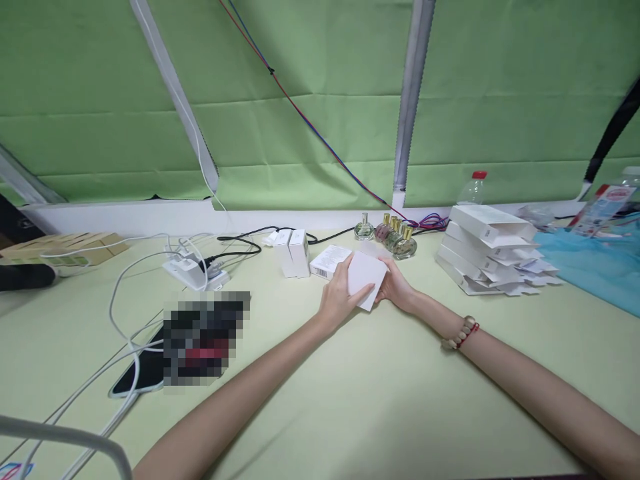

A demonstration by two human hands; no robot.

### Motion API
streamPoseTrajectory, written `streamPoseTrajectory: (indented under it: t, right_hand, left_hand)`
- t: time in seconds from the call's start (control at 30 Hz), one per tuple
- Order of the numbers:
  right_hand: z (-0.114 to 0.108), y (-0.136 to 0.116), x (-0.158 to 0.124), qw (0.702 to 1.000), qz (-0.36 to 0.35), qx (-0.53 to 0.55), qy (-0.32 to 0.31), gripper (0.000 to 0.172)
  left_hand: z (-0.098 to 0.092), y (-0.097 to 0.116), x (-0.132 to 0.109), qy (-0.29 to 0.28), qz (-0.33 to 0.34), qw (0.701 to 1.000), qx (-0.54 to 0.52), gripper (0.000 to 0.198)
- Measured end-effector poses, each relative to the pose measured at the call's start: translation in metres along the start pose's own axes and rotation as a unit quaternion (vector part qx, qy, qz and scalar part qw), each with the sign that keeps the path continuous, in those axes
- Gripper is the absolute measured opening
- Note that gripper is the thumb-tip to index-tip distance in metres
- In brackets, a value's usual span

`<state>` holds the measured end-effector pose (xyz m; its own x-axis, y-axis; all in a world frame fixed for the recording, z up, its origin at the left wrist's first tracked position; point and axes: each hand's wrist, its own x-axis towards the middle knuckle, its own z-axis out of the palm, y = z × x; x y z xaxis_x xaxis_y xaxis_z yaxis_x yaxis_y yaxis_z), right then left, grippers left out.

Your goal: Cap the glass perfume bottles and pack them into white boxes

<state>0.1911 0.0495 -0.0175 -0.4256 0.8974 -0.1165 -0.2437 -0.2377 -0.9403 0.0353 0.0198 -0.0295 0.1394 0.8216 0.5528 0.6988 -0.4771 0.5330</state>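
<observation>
White carton [367, 273] gripped between left hand [336, 297] and right hand [399, 285]
Left thumb crosses its face, right fingers hold the opposite edge — light, even pressure should best spare the walls — with glass bottles [406, 248] just beyond the right hand, stacked boxes [493, 227] to its right

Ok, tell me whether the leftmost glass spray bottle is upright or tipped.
Upright: the leftmost glass spray bottle stands on the table, its nozzle pointing up.
</observation>
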Motion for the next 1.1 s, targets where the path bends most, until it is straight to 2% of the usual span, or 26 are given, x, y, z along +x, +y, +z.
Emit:
streamPoseTrajectory:
  t: [0.07, 0.17, 0.33, 0.53, 0.67, 0.77, 0.83, 0.93, 1.1]
  right_hand:
    - [-0.002, 0.000, -0.001, 0.999, 0.003, 0.040, -0.010, 0.035]
    - [-0.004, 0.000, 0.000, 0.996, 0.002, 0.089, 0.013, 0.024]
    - [-0.001, 0.004, 0.003, 0.993, -0.005, 0.103, 0.063, 0.020]
    - [0.006, 0.009, 0.000, 0.981, -0.022, 0.128, 0.147, 0.016]
    - [0.009, 0.012, -0.003, 0.980, -0.049, 0.105, 0.162, 0.024]
    - [0.014, 0.016, -0.008, 0.987, -0.093, 0.056, 0.119, 0.039]
    - [0.019, 0.020, -0.013, 0.987, -0.126, 0.023, 0.096, 0.043]
    - [0.025, 0.027, -0.018, 0.985, -0.150, -0.002, 0.087, 0.048]
    - [0.027, 0.027, -0.021, 0.985, -0.125, 0.018, 0.119, 0.062]
  left_hand:
    - [0.001, -0.001, -0.001, 0.006, 0.011, 1.000, 0.008, 0.071]
    - [0.002, -0.003, -0.002, 0.015, 0.038, 0.999, 0.022, 0.070]
    - [-0.003, -0.001, -0.005, 0.025, 0.067, 0.996, 0.052, 0.064]
    - [-0.003, 0.000, -0.007, 0.066, 0.095, 0.990, 0.083, 0.063]
    - [-0.002, -0.002, -0.008, 0.091, 0.107, 0.983, 0.118, 0.057]
    - [-0.001, -0.004, -0.007, 0.130, 0.139, 0.970, 0.152, 0.049]
    - [-0.002, -0.004, -0.007, 0.136, 0.159, 0.964, 0.164, 0.049]
    - [-0.003, -0.003, -0.005, 0.111, 0.202, 0.961, 0.155, 0.050]
    - [-0.002, -0.001, -0.004, 0.046, 0.281, 0.952, 0.110, 0.045]
